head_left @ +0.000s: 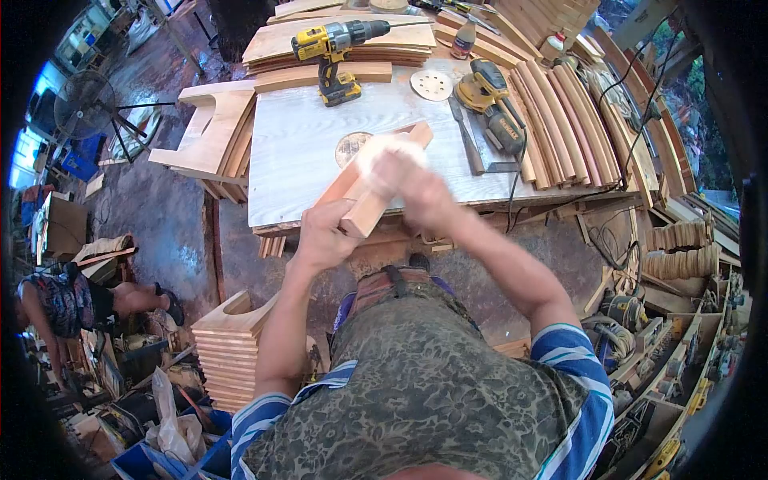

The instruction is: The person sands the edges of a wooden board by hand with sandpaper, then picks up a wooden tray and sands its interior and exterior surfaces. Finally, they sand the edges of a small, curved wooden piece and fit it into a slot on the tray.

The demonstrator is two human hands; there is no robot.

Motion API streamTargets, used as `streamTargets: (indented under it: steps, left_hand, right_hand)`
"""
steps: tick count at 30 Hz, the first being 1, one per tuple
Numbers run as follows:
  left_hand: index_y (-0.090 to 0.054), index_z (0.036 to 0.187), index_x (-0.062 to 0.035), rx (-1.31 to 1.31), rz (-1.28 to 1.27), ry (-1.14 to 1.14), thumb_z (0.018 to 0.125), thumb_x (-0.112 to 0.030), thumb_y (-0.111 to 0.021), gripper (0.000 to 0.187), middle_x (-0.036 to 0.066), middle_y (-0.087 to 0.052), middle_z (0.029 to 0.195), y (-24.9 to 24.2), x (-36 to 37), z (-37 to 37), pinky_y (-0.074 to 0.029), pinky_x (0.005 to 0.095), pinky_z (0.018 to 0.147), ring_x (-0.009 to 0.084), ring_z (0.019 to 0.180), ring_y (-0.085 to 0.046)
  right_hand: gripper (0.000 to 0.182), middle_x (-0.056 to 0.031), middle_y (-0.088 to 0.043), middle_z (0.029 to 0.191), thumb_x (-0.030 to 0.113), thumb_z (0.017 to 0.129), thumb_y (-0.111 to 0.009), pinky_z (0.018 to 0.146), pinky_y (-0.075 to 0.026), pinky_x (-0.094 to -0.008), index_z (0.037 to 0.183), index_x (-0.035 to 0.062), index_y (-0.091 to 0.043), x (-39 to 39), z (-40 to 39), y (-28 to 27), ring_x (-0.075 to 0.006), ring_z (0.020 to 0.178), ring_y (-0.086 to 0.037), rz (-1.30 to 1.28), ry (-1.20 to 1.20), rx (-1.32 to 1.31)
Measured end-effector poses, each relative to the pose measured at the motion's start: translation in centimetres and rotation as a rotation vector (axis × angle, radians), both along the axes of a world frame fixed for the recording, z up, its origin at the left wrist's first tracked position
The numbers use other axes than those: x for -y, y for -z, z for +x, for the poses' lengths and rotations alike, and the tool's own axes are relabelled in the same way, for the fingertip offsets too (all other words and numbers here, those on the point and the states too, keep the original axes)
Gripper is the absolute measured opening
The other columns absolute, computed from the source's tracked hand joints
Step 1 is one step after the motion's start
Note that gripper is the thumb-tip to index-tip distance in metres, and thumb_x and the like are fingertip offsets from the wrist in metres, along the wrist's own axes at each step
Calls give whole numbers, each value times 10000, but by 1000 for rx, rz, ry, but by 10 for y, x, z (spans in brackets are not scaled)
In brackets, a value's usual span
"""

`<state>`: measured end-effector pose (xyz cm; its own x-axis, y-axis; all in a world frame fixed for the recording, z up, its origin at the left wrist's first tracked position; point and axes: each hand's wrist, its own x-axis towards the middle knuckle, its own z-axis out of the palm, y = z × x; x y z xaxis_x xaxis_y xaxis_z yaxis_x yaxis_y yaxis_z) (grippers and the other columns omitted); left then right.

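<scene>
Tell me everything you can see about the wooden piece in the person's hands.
The wooden piece is a long, reddish-brown bar with squared edges and a pale end face. It slants from the workbench edge up over the top. The left hand grips its near end from below. The right hand, blurred, presses something pale on its upper face. Its far end lies over the bench.

One camera sits on the person's head. It looks down, close to the hands, with the workbench (320,152) farther off.

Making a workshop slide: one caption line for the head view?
Left hand steadies a wood piece at the bench edge while the blurred right hand rubs it; drill and sander lie behind.
</scene>
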<state>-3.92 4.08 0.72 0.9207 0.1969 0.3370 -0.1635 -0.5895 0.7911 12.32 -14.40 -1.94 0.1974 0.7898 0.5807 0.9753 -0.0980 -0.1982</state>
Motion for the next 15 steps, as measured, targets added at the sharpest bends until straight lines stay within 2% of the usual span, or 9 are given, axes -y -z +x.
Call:
streamTargets:
  steps: [1, 3, 5, 6, 8, 9, 10, 13, 15]
  left_hand:
    - [-729, 950, -29, 0, 0, 0, 761, -35, -724, 190, 166, -695, 801, 2, -1, -1, -544, 395, 640, 339, 708, -705]
    - [-744, 985, -29, 71, 5, -67, 788, -66, -740, 201, 177, -705, 806, 9, -3, -1, -551, 376, 638, 312, 690, -717]
    - [-738, 988, -13, -51, -28, -28, 798, -69, -737, 198, 189, -694, 782, 21, -11, -7, -541, 353, 625, 303, 639, -690]
    - [-732, 975, -9, -32, -45, -48, 800, -73, -740, 186, 185, -685, 765, 25, -13, -8, -536, 345, 623, 273, 625, -680]
    - [-726, 962, -5, -9, -57, -61, 802, -76, -743, 175, 181, -677, 748, 24, -17, -10, -531, 336, 621, 243, 612, -671]
    - [-732, 1009, 3, -83, -101, -59, 793, -77, -774, 234, 99, -698, 784, 22, -19, -12, -529, 302, 665, 143, 704, -647]
    - [-738, 1057, 12, -160, -148, -60, 784, -78, -805, 295, 17, -719, 821, 22, -18, -16, -527, 268, 710, 43, 796, -623]
    - [-722, 952, -2, -86, -176, -38, 787, -49, -760, 175, 112, -654, 711, 22, -18, -14, -512, 298, 625, 97, 660, -638]
    - [-723, 954, 3, -63, -142, -27, 788, -37, -762, 175, 88, -660, 720, 22, -15, -15, -508, 287, 628, 80, 684, -631]
  right_hand:
    - [585, -151, -588, 1508, 3, 819, -638, 1130, -520, -458, 1396, 104, -645, -3, -37, -19, -354, 1405, -560, 40, -27, -48]
    - [696, -156, -584, 1520, -109, 747, -538, 1184, -475, -486, 1419, 48, -630, -7, -60, -39, -352, 1447, -519, 20, -158, -66]
    - [713, -138, -596, 1510, -120, 738, -529, 1185, -480, -460, 1410, 83, -652, -13, -24, -10, -334, 1441, -530, 60, -39, -116]
    - [694, -127, -611, 1495, -127, 754, -516, 1178, -489, -425, 1382, 116, -683, -12, 8, 2, -303, 1436, -539, 5, 30, -1]
    - [621, -126, -663, 1424, -125, 838, -477, 1150, -511, -411, 1358, 132, -700, -6, 68, 21, -293, 1393, -579, 30, 212, -68]
    - [593, -134, -681, 1395, -116, 859, -481, 1144, -513, -417, 1355, 127, -696, -4, 82, 16, -308, 1370, -598, 34, 265, -86]
    - [585, -134, -675, 1405, -107, 860, -491, 1144, -512, -425, 1357, 126, -693, -5, 78, 20, -311, 1369, -599, 13, 238, -101]
    - [573, -118, -661, 1431, -79, 862, -523, 1149, -508, -446, 1366, 139, -684, -18, 10, -2, -317, 1361, -609, 53, -30, -23]
    - [553, -101, -661, 1434, -44, 868, -549, 1142, -514, -456, 1367, 151, -684, -19, -35, -31, -315, 1350, -620, -6, -146, 36]
